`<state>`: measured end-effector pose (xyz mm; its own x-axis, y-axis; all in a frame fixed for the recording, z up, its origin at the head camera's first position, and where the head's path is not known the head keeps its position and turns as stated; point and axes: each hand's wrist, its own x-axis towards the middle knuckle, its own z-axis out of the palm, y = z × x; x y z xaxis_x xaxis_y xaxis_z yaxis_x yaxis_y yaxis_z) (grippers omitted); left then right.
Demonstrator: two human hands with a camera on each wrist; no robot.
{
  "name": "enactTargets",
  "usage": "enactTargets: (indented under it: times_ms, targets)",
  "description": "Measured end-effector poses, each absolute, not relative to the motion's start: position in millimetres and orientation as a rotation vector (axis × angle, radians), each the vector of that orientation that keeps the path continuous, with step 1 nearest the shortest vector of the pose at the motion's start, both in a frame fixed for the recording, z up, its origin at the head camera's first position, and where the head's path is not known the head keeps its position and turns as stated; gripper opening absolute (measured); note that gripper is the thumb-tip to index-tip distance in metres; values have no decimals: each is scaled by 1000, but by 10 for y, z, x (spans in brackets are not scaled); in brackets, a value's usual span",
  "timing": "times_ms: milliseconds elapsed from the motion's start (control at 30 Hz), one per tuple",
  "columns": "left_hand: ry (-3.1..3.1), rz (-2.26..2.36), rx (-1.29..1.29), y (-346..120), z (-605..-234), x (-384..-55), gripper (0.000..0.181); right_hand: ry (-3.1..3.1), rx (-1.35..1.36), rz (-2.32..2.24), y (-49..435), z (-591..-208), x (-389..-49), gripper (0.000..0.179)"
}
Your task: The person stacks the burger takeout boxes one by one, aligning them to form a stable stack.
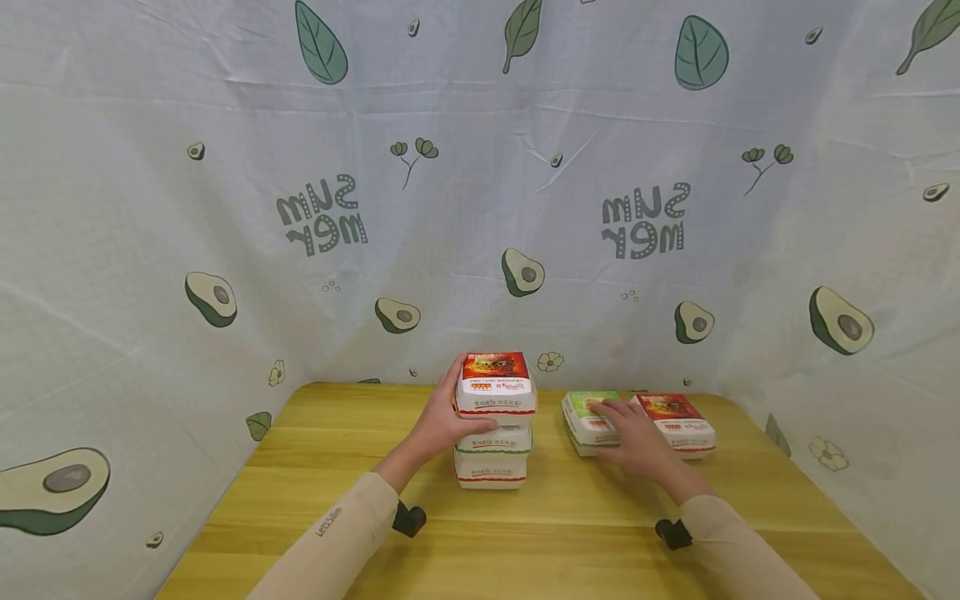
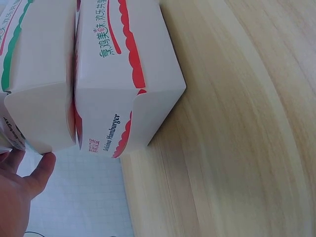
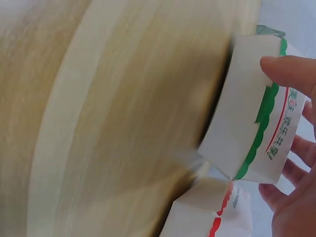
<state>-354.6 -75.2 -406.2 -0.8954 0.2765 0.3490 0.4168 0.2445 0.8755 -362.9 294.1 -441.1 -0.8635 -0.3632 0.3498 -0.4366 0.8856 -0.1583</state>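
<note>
Backdrop, head view: pale cloth (image 1: 465,108) printed with avocados, leaves and mirrored "summer" lettering, hung behind and at both sides of a wood-grain surface (image 1: 300,500). Stack of three cardboard burger boxes, mid-surface, upright: top box (image 1: 495,387), red lid with burger picture; middle box (image 1: 510,442), green trim; bottom box (image 1: 489,471), red trim, on the surface. Left hand (image 1: 438,419): holding the top box, fingers along its left side, thumb across the near face. Right of the stack, well apart: green-topped box (image 1: 581,427), with the right hand (image 1: 637,437) gripping it from the right, and a red-topped box (image 1: 678,429) just beside it, farther right. Both sleeves cream; small black device at each wrist. Left wrist view: bottom box, "Delicious Hamburger" printed on its left side; middle box directly above; left fingers at the stack's left side, partly cut off by the frame edge. Right wrist view: green-topped box, green scalloped trim, thumb on its near face, fingers spread about the lid; red-trimmed box near it on the right; wood grain partly blurred.
</note>
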Motion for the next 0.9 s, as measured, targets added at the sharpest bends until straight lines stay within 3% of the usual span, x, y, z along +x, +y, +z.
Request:
enactTargets:
  times_ms: [900]
  targets:
    - [-2355, -1749, -686, -741, -4078, -3553, 114, -2787, 550, 354, 2977, -4517, -3648, 79]
